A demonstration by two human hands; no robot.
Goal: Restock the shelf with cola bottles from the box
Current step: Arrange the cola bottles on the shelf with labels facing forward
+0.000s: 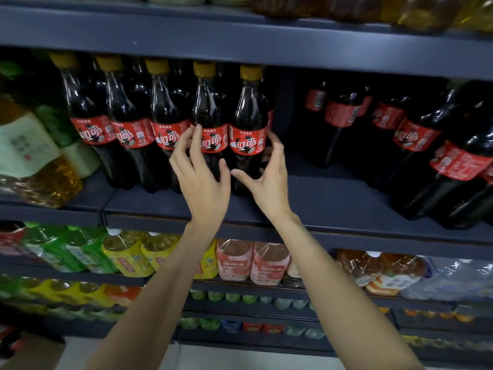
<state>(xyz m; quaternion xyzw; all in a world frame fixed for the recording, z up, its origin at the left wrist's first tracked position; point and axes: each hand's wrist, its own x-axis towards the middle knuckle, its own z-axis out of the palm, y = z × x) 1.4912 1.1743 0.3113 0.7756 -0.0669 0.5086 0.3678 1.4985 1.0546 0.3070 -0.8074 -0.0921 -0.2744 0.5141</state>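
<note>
Cola bottles (248,129) full, upright on shelf (320,198); both hands (205,180) spread, gripping nothing.

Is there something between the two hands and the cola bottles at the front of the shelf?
Nothing visible. The left hand is at the fourth bottle, the right hand at the fifth bottle; the fingers reach their labels.

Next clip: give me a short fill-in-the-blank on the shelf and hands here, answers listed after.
1. The front-row cola bottles have ____ caps.
2. Both hands frame the two ____-most bottles of that row.
3. The left hand and right hand have fingers spread ____.
4. The pink-labelled bottles stand one shelf ____ the cola.

Answers: yellow; right; open; below
</note>
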